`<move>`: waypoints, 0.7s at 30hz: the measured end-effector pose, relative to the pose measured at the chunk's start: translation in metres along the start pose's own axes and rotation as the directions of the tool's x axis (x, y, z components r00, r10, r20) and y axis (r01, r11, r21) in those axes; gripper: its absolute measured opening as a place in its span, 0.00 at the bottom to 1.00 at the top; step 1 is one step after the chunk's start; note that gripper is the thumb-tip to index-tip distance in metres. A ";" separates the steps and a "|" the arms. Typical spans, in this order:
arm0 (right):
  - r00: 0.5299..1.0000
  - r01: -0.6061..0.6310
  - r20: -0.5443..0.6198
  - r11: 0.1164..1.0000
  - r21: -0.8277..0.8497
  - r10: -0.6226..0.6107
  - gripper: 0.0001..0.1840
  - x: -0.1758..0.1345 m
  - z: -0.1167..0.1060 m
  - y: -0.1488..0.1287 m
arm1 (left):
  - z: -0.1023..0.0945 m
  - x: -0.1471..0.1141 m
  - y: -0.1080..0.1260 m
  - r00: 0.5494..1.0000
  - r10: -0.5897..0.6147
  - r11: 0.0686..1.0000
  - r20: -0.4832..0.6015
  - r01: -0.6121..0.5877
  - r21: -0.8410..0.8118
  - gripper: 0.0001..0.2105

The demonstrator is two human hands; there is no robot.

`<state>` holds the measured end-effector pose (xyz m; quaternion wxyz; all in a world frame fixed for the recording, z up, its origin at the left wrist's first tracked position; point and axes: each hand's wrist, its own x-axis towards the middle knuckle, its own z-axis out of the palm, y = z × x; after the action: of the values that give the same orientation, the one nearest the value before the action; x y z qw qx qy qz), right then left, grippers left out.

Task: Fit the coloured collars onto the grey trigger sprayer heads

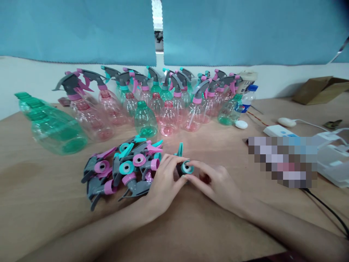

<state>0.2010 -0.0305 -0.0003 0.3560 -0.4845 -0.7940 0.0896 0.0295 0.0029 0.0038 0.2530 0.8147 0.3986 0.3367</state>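
Hands point(165, 180) w/ teal sprayer point(188, 170); sprayer pile point(126, 168) L (btls point(169, 122) behind).

A teal-collared spray head point(187, 170) faces upward between the hands point(165, 178) point(220, 183).

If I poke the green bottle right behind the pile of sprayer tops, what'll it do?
That green bottle would probably tip easily: it stands upright and looks empty. Its see-through plastic seems thin, so it may be light and squeezable. Its shiny, rounded sides might feel slippery.
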 end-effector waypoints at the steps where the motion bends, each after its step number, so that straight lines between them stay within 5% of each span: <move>1: 0.999 -0.024 0.022 0.999 0.021 0.024 0.15 0.000 0.000 0.000 | 0.000 0.000 0.000 1.000 -0.003 1.000 0.003 0.003 0.000 0.08; 5: 0.994 -0.057 0.094 0.996 0.062 0.051 0.12 0.000 0.001 0.004 | 0.001 0.000 0.000 0.999 0.021 1.000 0.031 -0.021 -0.019 0.07; 21: 0.999 0.009 0.044 0.995 0.101 -0.013 0.11 0.000 0.005 0.008 | 0.000 -0.001 0.001 0.996 0.069 0.998 0.058 -0.068 -0.015 0.06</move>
<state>0.2034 -0.0253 -0.0073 0.3627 -0.4595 -0.7988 0.1384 0.0299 0.0017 0.0042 0.2579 0.8358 0.3607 0.3238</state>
